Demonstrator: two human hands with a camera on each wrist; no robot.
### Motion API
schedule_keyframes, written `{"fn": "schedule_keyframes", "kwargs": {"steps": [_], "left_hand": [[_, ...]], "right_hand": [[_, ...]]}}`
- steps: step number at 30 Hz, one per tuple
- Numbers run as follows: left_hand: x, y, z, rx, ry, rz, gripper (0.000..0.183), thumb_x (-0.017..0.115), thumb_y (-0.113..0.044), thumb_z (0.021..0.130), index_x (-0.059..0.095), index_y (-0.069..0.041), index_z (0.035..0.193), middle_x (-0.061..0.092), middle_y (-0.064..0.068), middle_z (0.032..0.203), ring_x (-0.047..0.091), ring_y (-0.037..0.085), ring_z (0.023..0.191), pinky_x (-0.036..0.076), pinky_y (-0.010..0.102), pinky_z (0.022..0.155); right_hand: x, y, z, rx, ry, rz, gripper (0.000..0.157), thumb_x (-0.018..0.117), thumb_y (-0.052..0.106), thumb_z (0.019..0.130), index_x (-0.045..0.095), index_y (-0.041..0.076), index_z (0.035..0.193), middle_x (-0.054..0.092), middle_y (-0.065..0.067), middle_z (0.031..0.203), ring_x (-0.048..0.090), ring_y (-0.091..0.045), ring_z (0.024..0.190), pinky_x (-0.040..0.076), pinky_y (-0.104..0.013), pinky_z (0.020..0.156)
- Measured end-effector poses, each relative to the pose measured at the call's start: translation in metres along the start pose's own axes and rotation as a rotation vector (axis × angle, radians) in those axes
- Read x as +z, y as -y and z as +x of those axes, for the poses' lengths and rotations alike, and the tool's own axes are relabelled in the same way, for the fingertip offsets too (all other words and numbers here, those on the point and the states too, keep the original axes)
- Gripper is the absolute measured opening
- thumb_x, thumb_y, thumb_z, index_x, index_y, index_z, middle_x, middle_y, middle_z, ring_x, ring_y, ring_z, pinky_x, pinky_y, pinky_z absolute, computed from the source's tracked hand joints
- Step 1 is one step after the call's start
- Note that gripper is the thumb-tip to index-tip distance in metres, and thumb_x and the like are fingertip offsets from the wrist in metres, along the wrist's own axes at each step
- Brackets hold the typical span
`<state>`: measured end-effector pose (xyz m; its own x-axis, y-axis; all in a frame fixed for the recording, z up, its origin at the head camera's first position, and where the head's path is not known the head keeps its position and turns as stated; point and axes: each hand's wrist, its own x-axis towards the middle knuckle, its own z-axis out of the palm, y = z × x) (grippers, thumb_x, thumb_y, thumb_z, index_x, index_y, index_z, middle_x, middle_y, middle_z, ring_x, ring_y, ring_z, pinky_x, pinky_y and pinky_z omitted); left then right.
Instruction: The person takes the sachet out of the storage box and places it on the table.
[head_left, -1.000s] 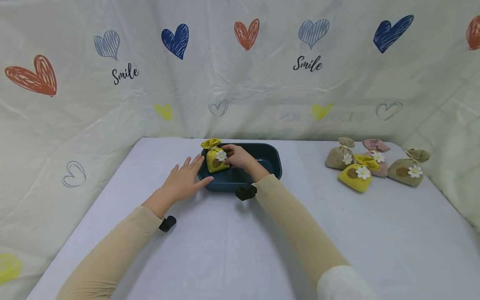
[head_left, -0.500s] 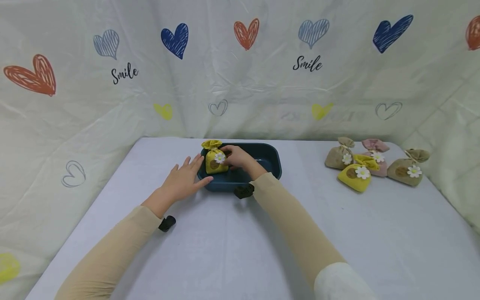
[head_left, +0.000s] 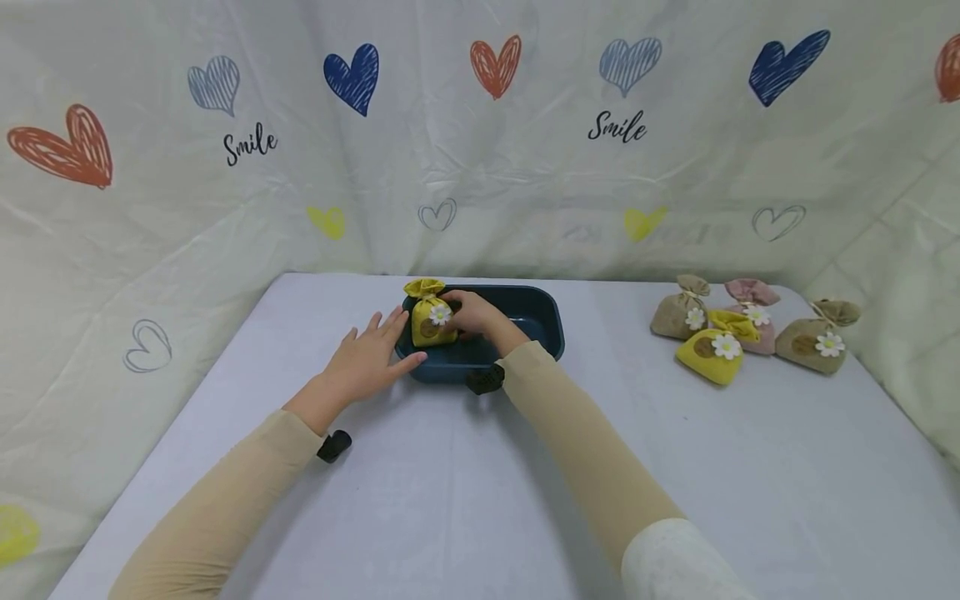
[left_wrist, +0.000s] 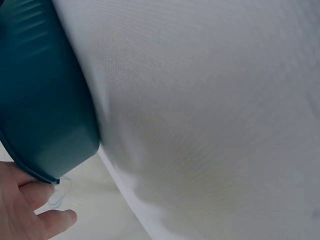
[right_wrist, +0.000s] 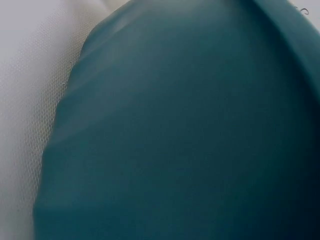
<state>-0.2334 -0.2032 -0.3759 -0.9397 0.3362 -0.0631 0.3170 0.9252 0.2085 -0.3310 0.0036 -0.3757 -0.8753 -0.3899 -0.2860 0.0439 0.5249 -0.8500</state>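
Note:
A small yellow drawstring pouch (head_left: 425,330) with a white daisy stands upright at the left end of a dark teal basin (head_left: 442,374). My right hand (head_left: 480,317) reaches over the basin's front rim and holds the pouch by its right side; those fingertips are partly hidden behind it. Fingers spread, my left hand (head_left: 363,358) rests against the basin's left front corner. In the left wrist view, the fingers (left_wrist: 37,195) of that hand lie at the rim of the basin (left_wrist: 55,110). Only the basin's outer wall (right_wrist: 165,125) fills the right wrist view.
Several more pouches sit together at the table's back right: a yellow one (head_left: 708,354), a pink one (head_left: 763,337), and two tan ones, one at the back (head_left: 673,317) and one at the right (head_left: 806,346). A white sheet with hearts (head_left: 525,167) hangs behind the white table (head_left: 420,500).
The yellow pouch has shifted slightly left and down in the basin, with my right hand still at its side. My left hand stays in place.

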Motion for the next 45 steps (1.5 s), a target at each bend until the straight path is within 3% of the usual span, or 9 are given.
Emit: {"fn": "schedule_keyframes", "kwargs": {"steps": [15,31,45], "left_hand": [[0.000,-0.006,0.002,0.012,0.001,-0.002,0.091,0.040,-0.067,0.103,0.014,-0.006,0.165,0.011,0.010,0.171,0.014,0.043,0.153,0.017,0.069,0.117],[0.004,-0.004,0.004,0.008,-0.003,-0.005,0.092,0.040,-0.069,0.102,0.013,-0.007,0.166,0.011,0.011,0.171,0.014,0.044,0.153,0.016,0.069,0.117],[0.000,-0.002,0.000,-0.001,-0.001,0.002,0.092,0.040,-0.067,0.103,0.012,-0.005,0.165,0.011,0.013,0.171,0.013,0.045,0.153,0.015,0.070,0.116]], "right_hand": [[-0.001,-0.005,-0.007,-0.050,-0.071,-0.007,0.061,0.072,0.004,0.096,0.050,0.010,0.152,0.042,-0.017,0.156,0.057,-0.035,0.122,0.057,-0.046,0.091],[-0.011,-0.008,-0.014,-0.047,-0.064,-0.020,0.060,0.071,0.002,0.095,0.052,0.012,0.151,0.045,-0.017,0.152,0.060,-0.032,0.112,0.059,-0.042,0.086],[-0.023,-0.008,-0.031,-0.117,-0.045,-0.077,0.060,0.075,0.007,0.095,0.053,0.012,0.150,0.060,-0.017,0.130,0.063,-0.025,0.102,0.058,-0.033,0.076]]}}
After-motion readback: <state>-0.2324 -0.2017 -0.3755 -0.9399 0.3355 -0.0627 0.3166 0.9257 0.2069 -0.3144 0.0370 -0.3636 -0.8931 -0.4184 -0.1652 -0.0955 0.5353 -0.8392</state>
